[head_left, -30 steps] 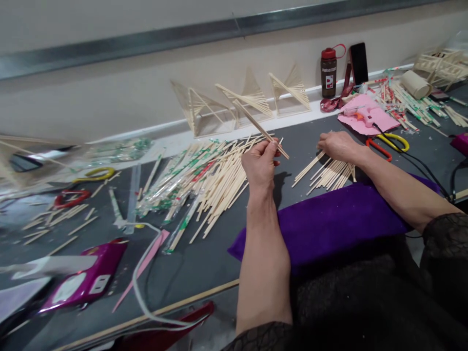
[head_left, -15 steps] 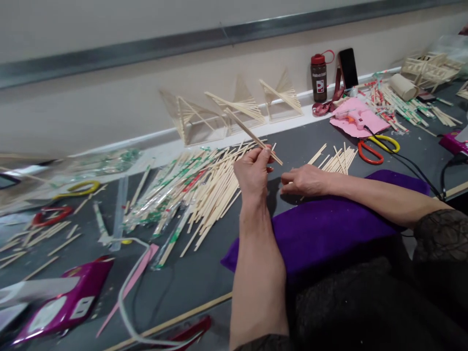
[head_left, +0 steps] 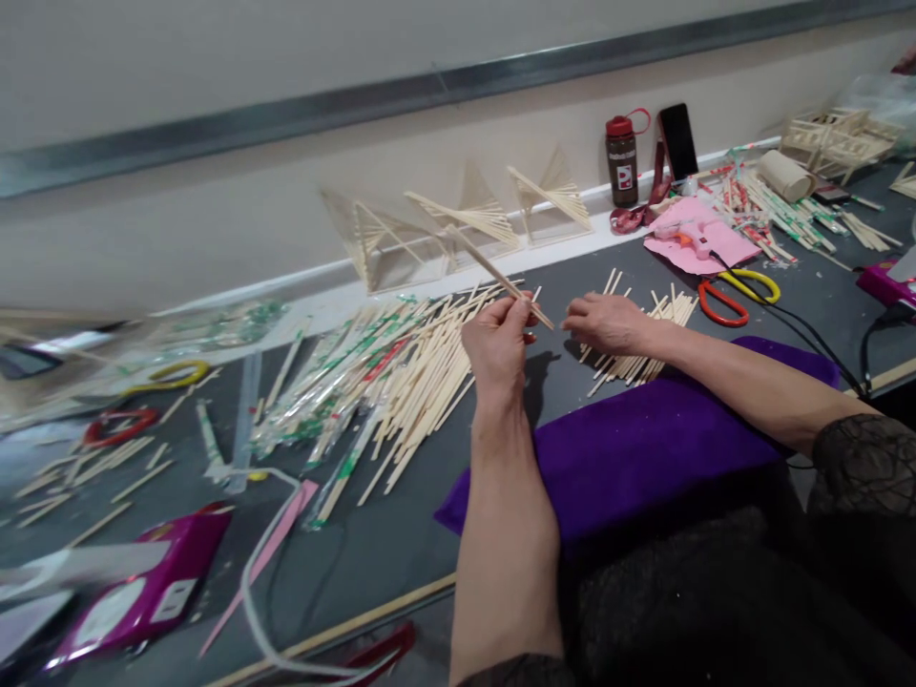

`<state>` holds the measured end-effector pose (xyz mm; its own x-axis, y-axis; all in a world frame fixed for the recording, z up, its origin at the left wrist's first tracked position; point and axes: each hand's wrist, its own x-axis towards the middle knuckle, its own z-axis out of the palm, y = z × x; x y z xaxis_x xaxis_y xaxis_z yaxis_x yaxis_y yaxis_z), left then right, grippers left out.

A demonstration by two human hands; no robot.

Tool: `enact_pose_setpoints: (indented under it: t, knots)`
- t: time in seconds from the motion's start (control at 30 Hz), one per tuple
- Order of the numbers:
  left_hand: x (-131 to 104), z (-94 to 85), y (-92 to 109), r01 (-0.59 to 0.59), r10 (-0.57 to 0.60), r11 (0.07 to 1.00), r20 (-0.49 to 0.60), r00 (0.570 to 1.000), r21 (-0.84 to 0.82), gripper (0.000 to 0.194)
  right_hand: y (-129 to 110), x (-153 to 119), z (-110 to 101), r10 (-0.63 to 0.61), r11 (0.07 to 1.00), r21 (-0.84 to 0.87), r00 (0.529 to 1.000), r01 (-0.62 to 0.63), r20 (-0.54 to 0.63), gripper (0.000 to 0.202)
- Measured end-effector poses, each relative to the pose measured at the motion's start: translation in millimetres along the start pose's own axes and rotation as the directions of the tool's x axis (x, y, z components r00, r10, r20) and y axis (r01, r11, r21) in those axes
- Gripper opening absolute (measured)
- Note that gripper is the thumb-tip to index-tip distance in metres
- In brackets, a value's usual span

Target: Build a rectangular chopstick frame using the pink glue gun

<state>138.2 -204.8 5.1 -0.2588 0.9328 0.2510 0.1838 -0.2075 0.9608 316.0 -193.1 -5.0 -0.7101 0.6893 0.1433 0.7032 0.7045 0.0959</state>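
Between its thumb and fingers, my left hand (head_left: 503, 334) pinches wooden sticks (head_left: 487, 265) that point up and to the left; their exact number is unclear. My right hand (head_left: 608, 322) is over a small pile of short sticks (head_left: 648, 355), fingers bent and pointing left; whether it grips anything is hidden. A larger pile of bare sticks (head_left: 422, 382) lies left of my left hand, beside sticks in clear and green wrappers (head_left: 325, 367). A purple cloth (head_left: 636, 448) lies along the table edge under my right forearm.
Stick models (head_left: 551, 205) lean at the wall. Behind stand a bottle (head_left: 622, 167) and a phone (head_left: 676, 141). A pink glue gun (head_left: 687, 234), corded, rests on pink paper. Scissors (head_left: 724, 301) lie right; other scissors (head_left: 121, 425), a ruler (head_left: 247, 410) and a magenta device (head_left: 147, 577) lie left.
My right hand has moved up and slightly right, from beside the small pile to over it. My left hand still holds the sticks, nearly in place. The view has shifted slightly.
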Motion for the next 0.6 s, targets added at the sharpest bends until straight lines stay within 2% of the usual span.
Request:
enact_pose_setpoints:
  t: [0.07, 0.1, 0.17, 0.2, 0.37, 0.5, 0.6]
  knots:
    - [-3.1, 4.2, 0.3, -0.02, 0.02, 1.0, 0.025, 1.0, 0.018, 0.02, 13.1, -0.9, 3.9, 0.006, 1.0, -0.009, 0.999, -0.006, 0.035, 0.034]
    - [-5.1, 7.3, 0.2, -0.026, 0.025, 0.999, 0.043, 0.999, 0.031, 0.021, 19.0, -1.8, 5.0, 0.047, 0.999, -0.028, 0.996, -0.045, 0.076, 0.033]
    - [-9.8, 15.0, -0.6, -0.046, 0.037, 0.995, 0.104, 0.994, 0.086, 0.024, 27.6, -4.7, 5.7, 0.088, 0.995, -0.071, 0.982, -0.077, 0.169, 0.033]
    - [-12.4, 19.4, -1.1, -0.073, 0.056, 0.99, 0.138, 0.989, 0.12, 0.025, 29.9, -6.6, 5.5, 0.1, 0.992, -0.096, 0.979, -0.084, 0.177, 0.033]
    - [-26.8, 35.4, 0.4, -0.273, 0.189, 0.928, 0.312, 0.931, 0.254, 0.023, 22.8, -19.0, 0.5, 0.187, 0.963, -0.225, 0.969, -0.148, 0.161, 0.037]
    - [-34.4, 39.4, 7.9, -0.343, 0.245, 0.907, 0.357, 0.902, 0.243, 0.023, 18.5, -29.7, -9.8, 0.186, 0.963, -0.231, 0.963, -0.139, 0.197, 0.036]
    - [-38.3, 41.5, 16.8, -0.351, 0.27, 0.918, 0.357, 0.895, 0.186, 0.021, 23.4, -27.6, -18.1, 0.238, 0.961, -0.198, 0.94, -0.192, 0.243, 0.032]
